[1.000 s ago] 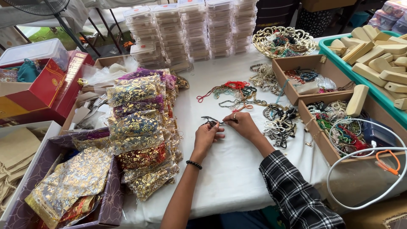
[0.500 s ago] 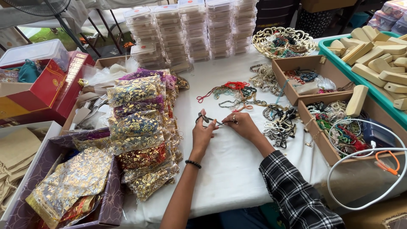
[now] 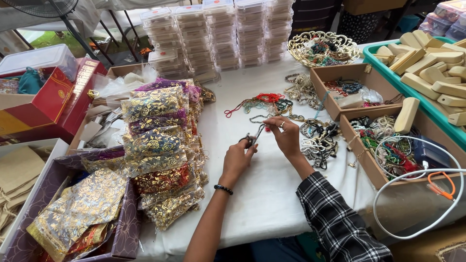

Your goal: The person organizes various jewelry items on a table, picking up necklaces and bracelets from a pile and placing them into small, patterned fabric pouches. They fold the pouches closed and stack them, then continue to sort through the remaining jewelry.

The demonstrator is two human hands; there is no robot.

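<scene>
Dark beaded strand [image 3: 256, 134] stretches between left hand [image 3: 238, 157] and right hand [image 3: 286, 136], both pinching it.

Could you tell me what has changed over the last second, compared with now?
Very little. The left hand and right hand stay together over the white cloth, working a small dark tool at a beaded strand; only the fingers shifted slightly. The pouches and boxes stayed put.
</scene>
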